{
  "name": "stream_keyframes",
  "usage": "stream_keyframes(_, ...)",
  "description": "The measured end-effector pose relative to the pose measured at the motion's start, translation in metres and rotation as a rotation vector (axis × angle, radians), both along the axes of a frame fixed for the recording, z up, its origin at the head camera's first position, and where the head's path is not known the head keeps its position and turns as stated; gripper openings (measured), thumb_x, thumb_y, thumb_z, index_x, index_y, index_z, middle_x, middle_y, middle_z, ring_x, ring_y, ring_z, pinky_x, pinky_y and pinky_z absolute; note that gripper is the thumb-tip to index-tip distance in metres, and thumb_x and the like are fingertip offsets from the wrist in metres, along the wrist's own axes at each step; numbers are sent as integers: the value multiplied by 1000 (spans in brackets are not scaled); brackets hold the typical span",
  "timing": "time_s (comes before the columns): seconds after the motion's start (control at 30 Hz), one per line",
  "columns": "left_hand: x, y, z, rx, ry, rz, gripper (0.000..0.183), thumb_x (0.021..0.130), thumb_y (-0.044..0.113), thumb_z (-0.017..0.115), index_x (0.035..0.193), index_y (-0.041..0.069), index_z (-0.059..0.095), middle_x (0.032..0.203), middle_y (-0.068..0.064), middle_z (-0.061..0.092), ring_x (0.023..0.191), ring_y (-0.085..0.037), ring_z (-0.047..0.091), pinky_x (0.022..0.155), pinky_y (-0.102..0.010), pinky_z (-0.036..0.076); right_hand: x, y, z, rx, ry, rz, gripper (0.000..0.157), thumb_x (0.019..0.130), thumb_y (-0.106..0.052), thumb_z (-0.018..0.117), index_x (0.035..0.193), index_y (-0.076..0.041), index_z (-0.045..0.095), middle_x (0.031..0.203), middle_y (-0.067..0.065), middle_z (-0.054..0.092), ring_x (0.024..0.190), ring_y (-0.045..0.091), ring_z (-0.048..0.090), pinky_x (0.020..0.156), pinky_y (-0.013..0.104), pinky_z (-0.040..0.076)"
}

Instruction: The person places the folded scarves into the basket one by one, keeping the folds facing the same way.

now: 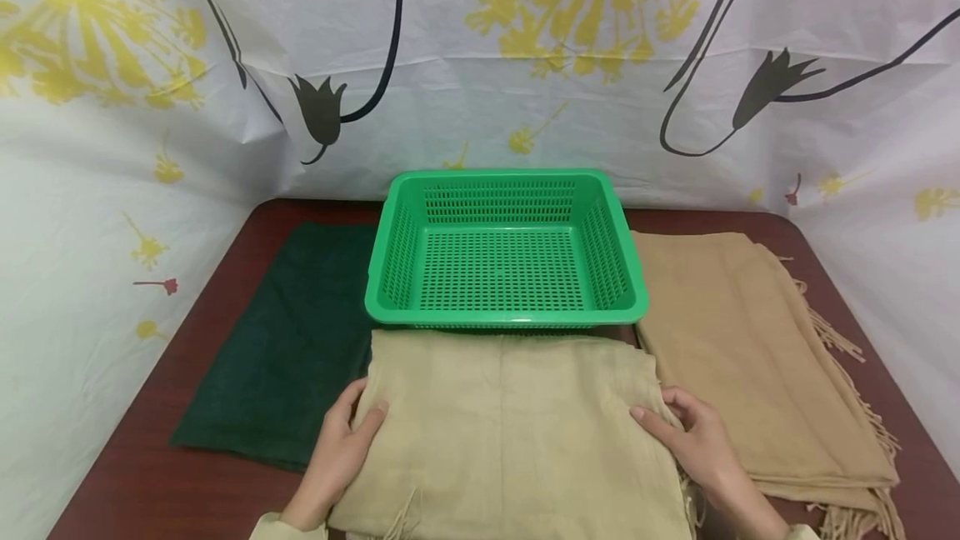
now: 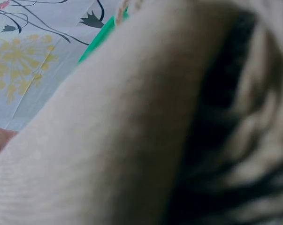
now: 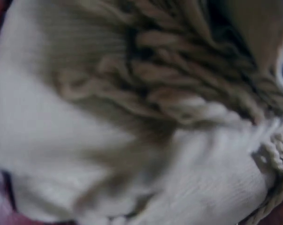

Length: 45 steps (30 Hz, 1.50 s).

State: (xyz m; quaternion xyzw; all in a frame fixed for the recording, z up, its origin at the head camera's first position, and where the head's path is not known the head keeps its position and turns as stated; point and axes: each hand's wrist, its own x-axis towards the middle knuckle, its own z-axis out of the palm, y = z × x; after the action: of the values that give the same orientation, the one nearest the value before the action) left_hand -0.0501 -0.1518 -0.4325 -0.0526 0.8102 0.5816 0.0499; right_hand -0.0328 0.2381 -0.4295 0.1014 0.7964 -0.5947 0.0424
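Observation:
A pale beige fringed scarf [image 1: 510, 432], folded into a broad rectangle, spans the space between both hands. My left hand [image 1: 341, 448] grips its left side, thumb on top and the other fingers partly hidden at the edge. On the opposite side my right hand [image 1: 701, 444] holds the scarf in the same way, thumb over the cloth. Close up, the left wrist view is mostly filled by a blurred fold of the scarf [image 2: 99, 126]. Twisted fringe [image 3: 188, 70] of the scarf crowds the right wrist view.
A green plastic basket [image 1: 506, 319] stands just beyond the scarf, with nothing inside. Dark green folded cloth [image 1: 285, 357] lies at the left, and a tan fringed scarf [image 1: 757, 365] at the right. The dark red table [image 1: 135, 457] borders a white patterned sheet [image 1: 480, 107].

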Motion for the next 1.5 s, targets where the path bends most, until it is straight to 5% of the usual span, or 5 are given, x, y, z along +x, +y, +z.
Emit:
stream_keyframes(0.27, 0, -2, 5, 42, 27, -1, 36, 88, 15, 56, 121, 2, 49, 105, -14, 54, 83, -17, 54, 68, -28, 46, -1, -1, 8, 31, 97, 11, 19, 82, -9, 63, 89, 7, 56, 76, -5, 64, 58, 17, 60, 50, 33, 50)
stream_keyframes(0.6, 3, -5, 14, 130, -33, 28, 34, 84, 11, 60, 117, 4, 50, 103, -16, 53, 77, -21, 58, 63, -31, 49, 1, 1, 18, 82, 211, 11, 13, 81, -4, 63, 90, 4, 60, 82, -13, 62, 61, 12, 60, 49, 31, 49)
stream_keyframes(1.2, 11, -24, 31, 299, -76, -115, 34, 85, 6, 58, 113, -6, 42, 102, -18, 50, 71, -24, 62, 57, -40, 51, 12, 0, 30, 78, 320, 0, 11, 78, 7, 62, 88, 3, 63, 85, -9, 64, 71, 7, 60, 51, 26, 49)
stream_keyframes(1.33, 12, -31, 38, 271, -63, -139, 34, 85, 7, 58, 112, -6, 42, 101, -18, 50, 71, -25, 62, 57, -41, 51, 12, 6, 24, 35, 357, 25, 11, 78, 7, 62, 89, 3, 63, 87, -5, 64, 75, 9, 59, 54, 25, 49)
stream_keyframes(1.5, 14, -39, 46, 248, 12, -180, 31, 86, 5, 56, 111, -6, 42, 99, -15, 52, 72, -23, 62, 57, -39, 51, 8, 25, -6, -97, 412, 100, 16, 80, 8, 58, 96, 7, 60, 92, 6, 63, 69, 20, 62, 50, 32, 49)
